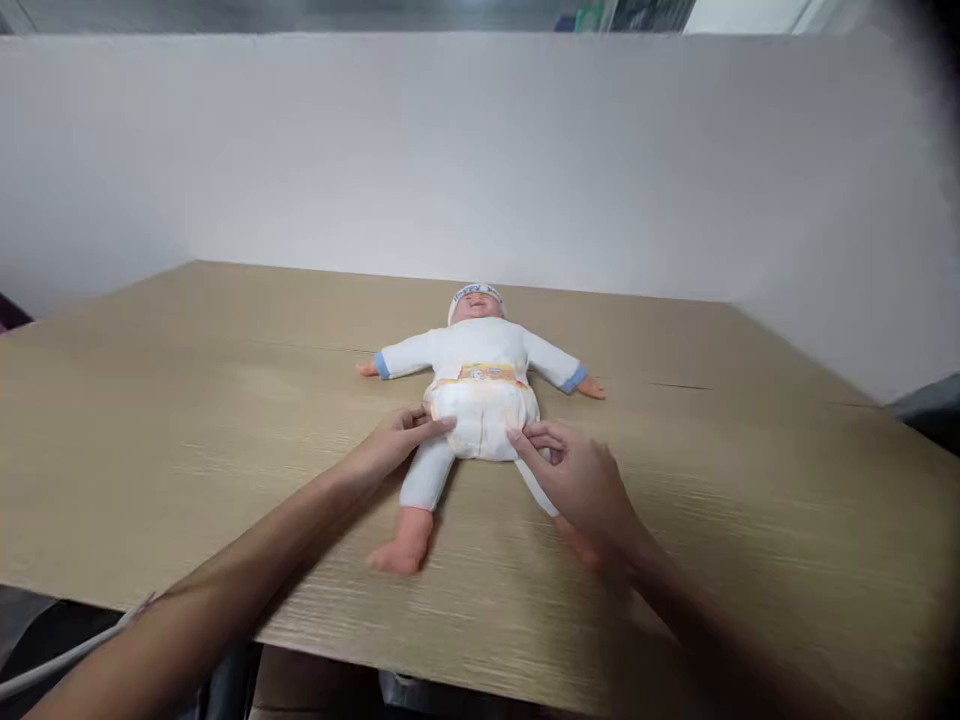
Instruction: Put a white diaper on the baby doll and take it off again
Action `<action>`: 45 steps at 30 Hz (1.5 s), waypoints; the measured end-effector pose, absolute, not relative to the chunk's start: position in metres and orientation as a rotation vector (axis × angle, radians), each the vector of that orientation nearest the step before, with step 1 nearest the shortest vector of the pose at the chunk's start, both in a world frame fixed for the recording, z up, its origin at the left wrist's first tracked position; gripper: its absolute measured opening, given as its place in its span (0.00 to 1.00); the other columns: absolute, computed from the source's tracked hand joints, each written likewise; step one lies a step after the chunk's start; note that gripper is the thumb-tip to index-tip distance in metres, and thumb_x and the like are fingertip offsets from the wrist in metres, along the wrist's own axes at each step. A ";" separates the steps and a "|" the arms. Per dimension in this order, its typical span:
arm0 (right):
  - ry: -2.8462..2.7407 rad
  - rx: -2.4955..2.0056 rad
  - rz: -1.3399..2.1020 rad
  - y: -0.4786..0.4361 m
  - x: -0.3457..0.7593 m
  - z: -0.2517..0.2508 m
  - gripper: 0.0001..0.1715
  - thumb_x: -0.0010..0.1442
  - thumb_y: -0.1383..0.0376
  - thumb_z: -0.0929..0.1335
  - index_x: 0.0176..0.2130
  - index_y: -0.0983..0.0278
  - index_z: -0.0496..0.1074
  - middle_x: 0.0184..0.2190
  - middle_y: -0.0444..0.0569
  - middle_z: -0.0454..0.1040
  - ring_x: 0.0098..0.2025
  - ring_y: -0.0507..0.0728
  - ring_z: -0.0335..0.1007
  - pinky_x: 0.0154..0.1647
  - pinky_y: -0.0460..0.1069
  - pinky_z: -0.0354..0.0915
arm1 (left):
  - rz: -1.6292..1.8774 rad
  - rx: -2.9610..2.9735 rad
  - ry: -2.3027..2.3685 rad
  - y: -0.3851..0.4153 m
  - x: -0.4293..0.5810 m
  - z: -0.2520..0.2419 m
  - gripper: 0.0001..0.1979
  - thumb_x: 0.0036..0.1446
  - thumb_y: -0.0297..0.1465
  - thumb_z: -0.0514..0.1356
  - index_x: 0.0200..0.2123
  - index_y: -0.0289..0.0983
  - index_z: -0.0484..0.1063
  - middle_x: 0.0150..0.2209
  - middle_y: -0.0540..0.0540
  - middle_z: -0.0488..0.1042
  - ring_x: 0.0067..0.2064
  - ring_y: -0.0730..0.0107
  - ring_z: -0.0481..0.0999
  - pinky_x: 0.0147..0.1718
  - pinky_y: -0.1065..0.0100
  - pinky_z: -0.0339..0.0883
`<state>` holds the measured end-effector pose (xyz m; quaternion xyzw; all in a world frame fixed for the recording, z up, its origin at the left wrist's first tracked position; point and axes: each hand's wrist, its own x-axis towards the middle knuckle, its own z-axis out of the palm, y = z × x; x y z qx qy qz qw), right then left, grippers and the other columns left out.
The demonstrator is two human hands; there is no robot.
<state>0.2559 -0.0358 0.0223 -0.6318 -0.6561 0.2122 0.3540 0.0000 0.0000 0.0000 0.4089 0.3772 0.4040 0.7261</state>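
Note:
A baby doll (480, 340) in white clothes with blue cuffs lies on its back, head away from me, arms spread and legs toward me. Around its hips sits a white diaper (480, 415) with an orange printed strip at the waist. My left hand (401, 440) pinches the diaper's edge by the leg on the left, thumb on top and fingers partly hidden beneath. At the opposite leg edge, my right hand (570, 470) has thumb and fingers closed on the diaper. The right forearm partly covers the doll's foot on that side.
The doll lies on a wide wooden table (225, 400), whose front edge runs close to me. White partition walls (480, 150) stand along the back and right. A pale cable (71, 655) hangs by my left forearm.

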 end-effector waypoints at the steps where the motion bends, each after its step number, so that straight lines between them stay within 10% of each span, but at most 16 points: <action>1: -1.758 -1.631 0.539 -0.036 0.256 0.024 0.23 0.71 0.45 0.70 0.37 0.57 0.85 0.39 0.49 0.89 0.43 0.67 0.84 0.47 0.57 0.67 | 0.895 0.908 0.837 0.002 0.000 -0.003 0.25 0.55 0.45 0.82 0.47 0.35 0.83 0.52 0.36 0.88 0.49 0.55 0.84 0.54 0.58 0.75; 15: -1.456 -1.329 1.071 -0.026 0.247 0.000 0.23 0.64 0.43 0.75 0.43 0.59 0.81 0.45 0.53 0.87 0.52 0.67 0.82 0.55 0.57 0.75 | 0.975 0.932 0.901 0.008 -0.003 -0.006 0.26 0.58 0.51 0.79 0.46 0.36 0.84 0.47 0.39 0.87 0.45 0.57 0.83 0.47 0.60 0.75; 29: -1.711 -1.427 0.310 -0.026 0.246 0.003 0.19 0.67 0.47 0.75 0.35 0.58 0.82 0.47 0.57 0.79 0.53 0.71 0.74 0.60 0.67 0.69 | 1.206 1.117 1.079 0.007 -0.004 -0.008 0.27 0.58 0.56 0.77 0.42 0.38 0.80 0.39 0.47 0.80 0.40 0.65 0.75 0.37 0.67 0.68; 39: -1.641 -1.503 0.773 -0.033 0.274 0.010 0.27 0.68 0.39 0.73 0.45 0.58 0.82 0.32 0.46 0.76 0.33 0.60 0.71 0.34 0.54 0.67 | 1.263 1.403 1.328 0.012 -0.009 -0.006 0.21 0.63 0.52 0.72 0.42 0.40 0.76 0.42 0.46 0.77 0.38 0.65 0.69 0.39 0.62 0.64; 45: -1.669 -1.473 0.510 0.014 0.284 0.035 0.28 0.71 0.38 0.68 0.37 0.58 0.75 0.28 0.45 0.75 0.30 0.57 0.67 0.36 0.53 0.62 | 1.370 1.632 1.258 0.050 -0.004 0.017 0.15 0.70 0.45 0.67 0.40 0.40 0.73 0.42 0.48 0.77 0.37 0.67 0.68 0.42 0.62 0.62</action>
